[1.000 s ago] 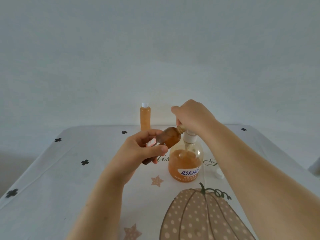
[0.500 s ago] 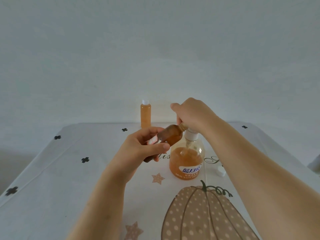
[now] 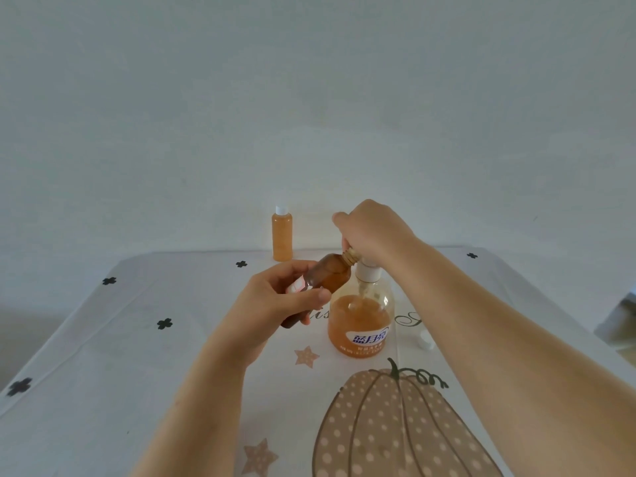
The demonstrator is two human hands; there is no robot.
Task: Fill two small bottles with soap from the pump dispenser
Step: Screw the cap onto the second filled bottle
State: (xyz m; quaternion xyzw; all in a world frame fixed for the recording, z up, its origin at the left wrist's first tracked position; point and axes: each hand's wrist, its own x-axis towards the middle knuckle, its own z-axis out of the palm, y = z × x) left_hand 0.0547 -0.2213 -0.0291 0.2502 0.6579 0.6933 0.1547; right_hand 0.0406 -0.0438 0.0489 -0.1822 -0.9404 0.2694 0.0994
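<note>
A round pump dispenser (image 3: 360, 320) about half full of orange soap stands mid-table. My right hand (image 3: 373, 230) is curled over its pump head, which it hides. My left hand (image 3: 275, 306) grips a small brown bottle (image 3: 327, 275), tilted with its open neck up against the pump spout under my right hand. A second small bottle (image 3: 282, 237), full of orange soap and closed with a white cap, stands upright at the table's far edge.
A small white cap (image 3: 425, 340) lies on the table to the right of the dispenser. The tablecloth (image 3: 120, 339) is white with black clovers, stars and a dotted pumpkin print. A plain wall stands just behind the table.
Both hands, the brown bottle and the dispenser keep the same grip and pose; only the view shifts slightly.
</note>
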